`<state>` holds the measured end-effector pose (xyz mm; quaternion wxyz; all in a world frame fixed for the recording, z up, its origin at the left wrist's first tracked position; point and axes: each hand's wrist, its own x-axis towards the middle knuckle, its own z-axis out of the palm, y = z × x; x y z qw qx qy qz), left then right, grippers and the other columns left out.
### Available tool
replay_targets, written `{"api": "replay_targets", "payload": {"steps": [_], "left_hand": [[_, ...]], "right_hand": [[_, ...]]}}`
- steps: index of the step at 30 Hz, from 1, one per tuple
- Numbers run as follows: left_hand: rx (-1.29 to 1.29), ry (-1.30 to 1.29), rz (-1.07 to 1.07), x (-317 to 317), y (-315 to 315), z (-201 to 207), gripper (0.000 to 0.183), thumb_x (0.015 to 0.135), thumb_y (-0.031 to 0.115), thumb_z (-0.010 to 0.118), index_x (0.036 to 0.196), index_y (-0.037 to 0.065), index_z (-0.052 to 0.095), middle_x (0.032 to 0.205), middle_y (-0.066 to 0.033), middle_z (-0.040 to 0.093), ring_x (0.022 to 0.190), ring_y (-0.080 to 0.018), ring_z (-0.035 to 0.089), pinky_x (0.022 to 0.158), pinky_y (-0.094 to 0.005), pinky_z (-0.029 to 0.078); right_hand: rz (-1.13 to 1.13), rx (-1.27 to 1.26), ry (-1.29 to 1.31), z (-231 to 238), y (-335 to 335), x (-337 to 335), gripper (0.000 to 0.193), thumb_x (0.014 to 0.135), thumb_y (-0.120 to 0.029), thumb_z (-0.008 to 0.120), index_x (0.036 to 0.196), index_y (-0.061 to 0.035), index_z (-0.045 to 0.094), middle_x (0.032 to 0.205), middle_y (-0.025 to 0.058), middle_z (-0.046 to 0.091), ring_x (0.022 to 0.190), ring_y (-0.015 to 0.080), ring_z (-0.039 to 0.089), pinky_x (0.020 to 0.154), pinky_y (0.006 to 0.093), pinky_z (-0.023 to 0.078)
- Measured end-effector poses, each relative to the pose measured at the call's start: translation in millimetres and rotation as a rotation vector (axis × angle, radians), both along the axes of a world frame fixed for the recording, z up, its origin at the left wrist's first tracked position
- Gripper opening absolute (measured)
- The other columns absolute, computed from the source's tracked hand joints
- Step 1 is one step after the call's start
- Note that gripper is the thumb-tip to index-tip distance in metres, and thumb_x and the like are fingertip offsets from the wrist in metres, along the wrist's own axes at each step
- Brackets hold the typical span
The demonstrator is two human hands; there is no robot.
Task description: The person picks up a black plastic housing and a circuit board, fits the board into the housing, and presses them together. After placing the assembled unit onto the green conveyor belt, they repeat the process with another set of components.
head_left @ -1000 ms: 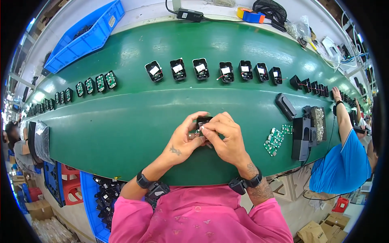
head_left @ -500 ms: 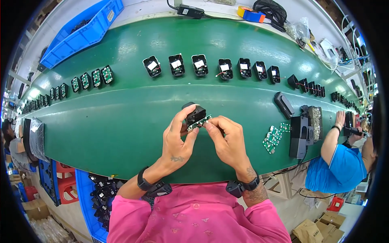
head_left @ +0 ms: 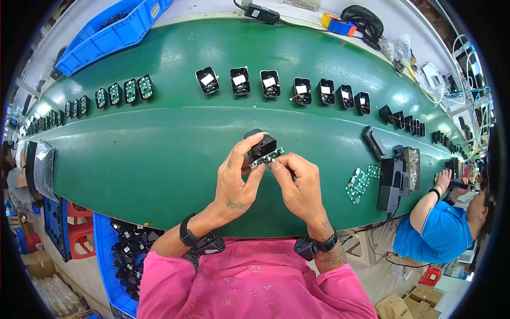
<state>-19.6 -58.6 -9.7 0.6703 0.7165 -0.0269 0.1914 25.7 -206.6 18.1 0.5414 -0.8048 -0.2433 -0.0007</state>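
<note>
My left hand grips a small black plastic housing, thumb below and fingers round its far side. A green circuit board stands tilted along the housing's near edge, outside its cavity. My right hand pinches the right end of that board between thumb and forefinger. Whether a wire joins board and housing is too small to make out. Both hands are over the near middle of the green table.
Open black housings with white labels stand in a row beyond my hands. Housings with boards line the left. Loose boards lie right, beside a black device. Blue bins sit far left and near left. A co-worker works at right.
The view has shifted slightly. My hands keep the same holds on the housing and board, with little movement. The co-worker's arm at right has shifted.
</note>
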Motion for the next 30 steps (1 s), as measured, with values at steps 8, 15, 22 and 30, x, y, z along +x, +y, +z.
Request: {"api": "replay_targets", "payload": {"steps": [8, 15, 22, 30], "left_hand": [[0.015, -0.034, -0.017, 2, 0, 1, 0.054, 0.086, -0.011, 0.06, 0.137, 0.005, 0.05, 0.123, -0.0144, 0.06, 0.103, -0.0216, 0.066, 0.083, -0.0306, 0.058], [0.088, -0.026, -0.067, 2, 6, 4, 0.055, 0.084, -0.012, 0.061, 0.135, 0.008, 0.053, 0.119, -0.0156, 0.061, 0.101, -0.0227, 0.067, 0.084, -0.0321, 0.059], [0.2, -0.047, -0.039, 2, 4, -1, 0.054, 0.084, -0.012, 0.064, 0.134, 0.003, 0.052, 0.125, -0.0136, 0.062, 0.106, -0.0203, 0.067, 0.087, -0.0297, 0.056], [0.338, -0.162, 0.047, 0, -1, -3, 0.052, 0.082, -0.013, 0.064, 0.131, 0.002, 0.053, 0.12, -0.0172, 0.062, 0.103, -0.0231, 0.068, 0.084, -0.031, 0.057]], "right_hand": [[0.056, -0.061, -0.157, 1, -1, 5, 0.007, 0.085, -0.002, 0.066, 0.08, 0.0017, 0.062, 0.065, 0.0076, 0.053, 0.051, 0.0175, 0.049, 0.048, 0.0317, 0.036], [0.089, -0.076, -0.178, 2, -7, 9, 0.006, 0.081, -0.001, 0.066, 0.078, 0.0011, 0.061, 0.063, 0.007, 0.051, 0.051, 0.0169, 0.048, 0.047, 0.0308, 0.036], [0.065, -0.054, -0.168, -1, -7, 9, 0.008, 0.081, -0.001, 0.066, 0.075, 0.0014, 0.06, 0.063, 0.0069, 0.052, 0.049, 0.0152, 0.047, 0.046, 0.0299, 0.036], [0.043, 0.022, 0.075, -3, -8, 5, 0.01, 0.083, -0.002, 0.064, 0.075, 0.0028, 0.06, 0.062, 0.0071, 0.055, 0.05, 0.0128, 0.047, 0.048, 0.0291, 0.036]]}}
